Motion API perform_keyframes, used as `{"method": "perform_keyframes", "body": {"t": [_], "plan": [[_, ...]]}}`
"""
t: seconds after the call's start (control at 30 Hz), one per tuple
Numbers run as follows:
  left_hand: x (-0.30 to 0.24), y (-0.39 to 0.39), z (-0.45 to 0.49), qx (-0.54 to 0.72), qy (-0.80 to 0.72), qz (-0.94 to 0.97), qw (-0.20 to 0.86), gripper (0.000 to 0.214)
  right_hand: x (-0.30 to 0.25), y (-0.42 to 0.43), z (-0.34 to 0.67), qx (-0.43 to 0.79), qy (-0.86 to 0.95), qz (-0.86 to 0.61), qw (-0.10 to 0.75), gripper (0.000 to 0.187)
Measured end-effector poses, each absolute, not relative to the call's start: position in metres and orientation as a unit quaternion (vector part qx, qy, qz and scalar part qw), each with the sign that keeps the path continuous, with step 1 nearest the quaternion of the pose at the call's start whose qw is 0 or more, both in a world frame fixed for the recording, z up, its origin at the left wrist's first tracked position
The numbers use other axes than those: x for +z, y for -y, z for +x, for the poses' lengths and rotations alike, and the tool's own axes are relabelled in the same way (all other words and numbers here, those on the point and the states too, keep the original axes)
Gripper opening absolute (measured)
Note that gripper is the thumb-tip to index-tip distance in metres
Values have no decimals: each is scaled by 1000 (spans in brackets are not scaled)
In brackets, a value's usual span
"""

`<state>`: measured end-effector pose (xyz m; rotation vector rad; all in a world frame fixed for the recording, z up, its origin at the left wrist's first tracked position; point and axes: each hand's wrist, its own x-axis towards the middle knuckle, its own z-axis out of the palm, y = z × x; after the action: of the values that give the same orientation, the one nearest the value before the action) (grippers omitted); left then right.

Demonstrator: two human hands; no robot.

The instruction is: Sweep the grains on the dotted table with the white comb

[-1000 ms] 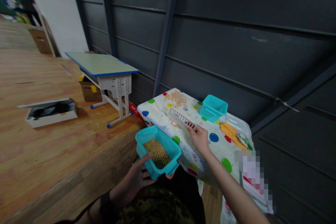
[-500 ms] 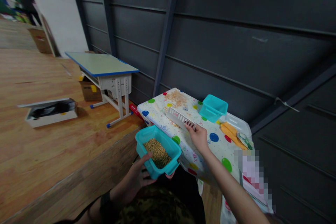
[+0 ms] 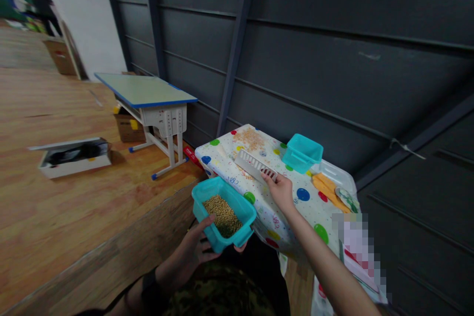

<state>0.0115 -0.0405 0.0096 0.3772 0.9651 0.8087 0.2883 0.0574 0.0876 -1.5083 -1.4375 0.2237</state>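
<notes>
My left hand point(image 3: 195, 247) grips the near left side of a teal plastic bin point(image 3: 242, 203), thumb over the rim and fingers beneath. Soybeans point(image 3: 223, 213) lie in the bottom of this bin, which is held tilted beside the table's front edge. My right hand point(image 3: 280, 191) is closed around the near end of a long white slotted plastic strip point(image 3: 249, 164). That strip reaches over the patterned tablecloth point(image 3: 259, 197), slanting away to the left. Small tan bits point(image 3: 250, 139) are scattered on the cloth beyond it, and a few show along its near side.
A second teal bin point(image 3: 301, 154) stands at the table's back right, near an orange cloth point(image 3: 328, 188) and a clear tray point(image 3: 339, 176). Dark wall panels point(image 3: 314, 79) rise behind. Left are a desk point(image 3: 148, 90) and an open white box point(image 3: 74, 159). People point(image 3: 39, 2) are far off.
The view has shifted very slightly. Both hands keep their holds, and the bin and strip stay in nearly the same places.
</notes>
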Motion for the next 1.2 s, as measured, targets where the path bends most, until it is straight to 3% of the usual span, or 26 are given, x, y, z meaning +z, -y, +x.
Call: {"method": "perform_keyframes", "body": {"t": [0.17, 0.77, 1.2], "plan": [[10, 40, 11, 380, -445, 180, 791, 91, 88, -58, 288, 109, 593, -627, 494, 73], [12, 43, 9, 384, -435, 183, 794, 81, 88, -50, 295, 87, 571, -637, 511, 72], [7, 43, 11, 368, -426, 177, 807, 79, 76, 3, 324, 43, 552, -666, 499, 77]]}}
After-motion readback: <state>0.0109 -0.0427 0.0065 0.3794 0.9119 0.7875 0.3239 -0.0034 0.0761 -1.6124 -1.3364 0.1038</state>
